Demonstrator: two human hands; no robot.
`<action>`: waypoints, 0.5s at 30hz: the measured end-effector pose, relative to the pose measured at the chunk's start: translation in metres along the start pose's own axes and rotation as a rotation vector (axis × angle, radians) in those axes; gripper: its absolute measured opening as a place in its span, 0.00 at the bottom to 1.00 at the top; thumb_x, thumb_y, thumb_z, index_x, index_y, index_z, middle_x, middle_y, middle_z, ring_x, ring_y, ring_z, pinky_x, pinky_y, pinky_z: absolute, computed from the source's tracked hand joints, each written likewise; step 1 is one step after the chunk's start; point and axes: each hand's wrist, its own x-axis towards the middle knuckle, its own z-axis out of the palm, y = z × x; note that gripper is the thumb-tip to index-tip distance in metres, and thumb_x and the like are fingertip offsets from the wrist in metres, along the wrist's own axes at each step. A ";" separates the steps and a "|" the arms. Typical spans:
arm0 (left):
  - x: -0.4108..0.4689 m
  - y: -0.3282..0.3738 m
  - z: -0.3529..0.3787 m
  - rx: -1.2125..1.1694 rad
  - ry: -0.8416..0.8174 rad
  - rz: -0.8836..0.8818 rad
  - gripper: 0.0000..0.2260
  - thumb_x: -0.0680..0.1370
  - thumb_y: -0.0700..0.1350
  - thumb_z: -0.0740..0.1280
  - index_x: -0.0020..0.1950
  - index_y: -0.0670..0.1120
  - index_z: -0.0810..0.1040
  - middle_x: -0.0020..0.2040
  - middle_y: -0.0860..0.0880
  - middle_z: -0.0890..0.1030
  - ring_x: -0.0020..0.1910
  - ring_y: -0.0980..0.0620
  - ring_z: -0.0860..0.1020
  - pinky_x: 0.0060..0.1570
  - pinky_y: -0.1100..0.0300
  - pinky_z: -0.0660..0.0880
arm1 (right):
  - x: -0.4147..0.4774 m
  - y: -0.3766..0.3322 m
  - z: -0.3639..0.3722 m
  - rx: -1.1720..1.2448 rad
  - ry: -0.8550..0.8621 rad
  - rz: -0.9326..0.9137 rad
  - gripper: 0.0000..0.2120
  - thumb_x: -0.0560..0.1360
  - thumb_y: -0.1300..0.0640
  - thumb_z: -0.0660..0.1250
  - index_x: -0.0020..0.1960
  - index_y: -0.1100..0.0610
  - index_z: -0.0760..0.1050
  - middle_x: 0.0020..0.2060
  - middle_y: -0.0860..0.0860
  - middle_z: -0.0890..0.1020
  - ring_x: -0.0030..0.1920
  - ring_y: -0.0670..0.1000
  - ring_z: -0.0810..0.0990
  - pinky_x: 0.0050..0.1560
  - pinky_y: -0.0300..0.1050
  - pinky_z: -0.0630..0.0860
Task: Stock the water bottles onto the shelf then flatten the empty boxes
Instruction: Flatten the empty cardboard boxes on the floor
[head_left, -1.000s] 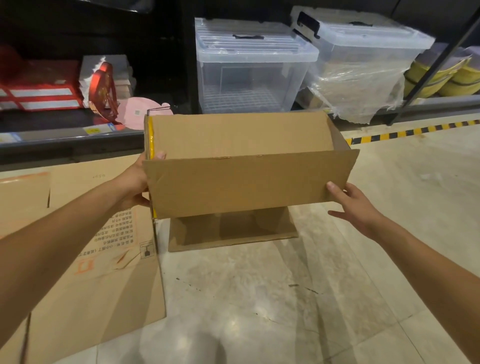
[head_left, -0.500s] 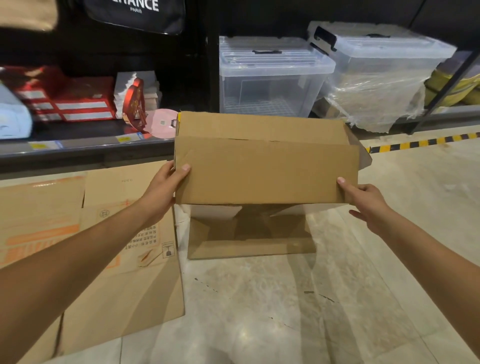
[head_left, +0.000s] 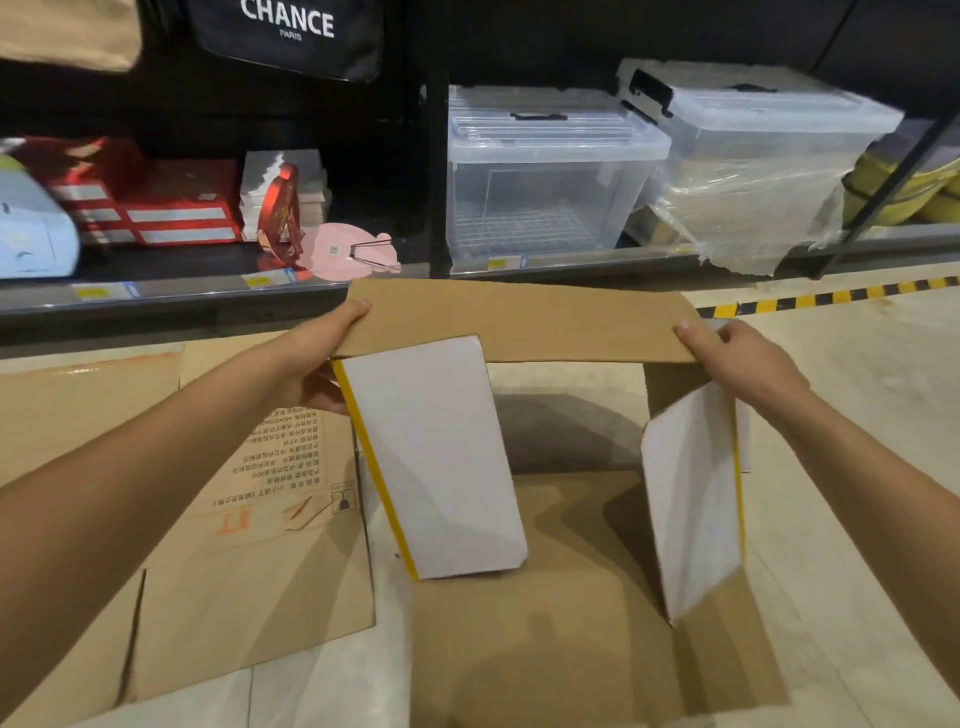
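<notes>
head | left hand (head_left: 317, 364), right hand (head_left: 737, 364) grip opposite ends of opened cardboard box (head_left: 519, 322) | flattened cardboard (head_left: 234, 597) on floor (head_left: 857, 395) | judged: flattening underway, this box pending

Cardboard box (head_left: 519, 322) in both hands

The box (head_left: 519, 322) is showing matt brown cardboard, its hanging flaps (head_left: 436, 457) looking smooth and white-faced, with yellow tape (head_left: 374, 467) edging them. The flattened cardboard (head_left: 249, 597) is looking dull and printed. The floor (head_left: 857, 405) is gleaming like polished stone. The storage bins (head_left: 540, 171) are showing clear hard plastic, and crinkled film (head_left: 748, 208) is glinting over one.
</notes>
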 end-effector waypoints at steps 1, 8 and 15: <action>-0.002 -0.002 -0.001 -0.020 -0.011 -0.023 0.25 0.78 0.69 0.64 0.59 0.48 0.73 0.43 0.43 0.82 0.44 0.44 0.84 0.35 0.49 0.83 | 0.001 -0.004 -0.001 -0.048 -0.017 0.002 0.39 0.75 0.23 0.52 0.71 0.52 0.69 0.63 0.56 0.78 0.62 0.60 0.77 0.56 0.60 0.75; 0.008 -0.017 0.011 -0.208 0.184 0.253 0.17 0.81 0.67 0.59 0.61 0.58 0.75 0.58 0.50 0.82 0.54 0.48 0.82 0.54 0.46 0.81 | 0.003 -0.033 0.019 -0.141 0.025 0.032 0.44 0.73 0.20 0.46 0.70 0.54 0.70 0.65 0.57 0.75 0.63 0.62 0.76 0.53 0.59 0.70; 0.033 -0.050 0.007 -0.284 0.154 0.248 0.19 0.82 0.52 0.70 0.71 0.56 0.68 0.61 0.56 0.76 0.63 0.43 0.77 0.47 0.42 0.80 | -0.007 -0.025 0.032 0.288 -0.240 -0.236 0.40 0.74 0.30 0.68 0.78 0.49 0.65 0.68 0.52 0.76 0.65 0.55 0.76 0.60 0.53 0.74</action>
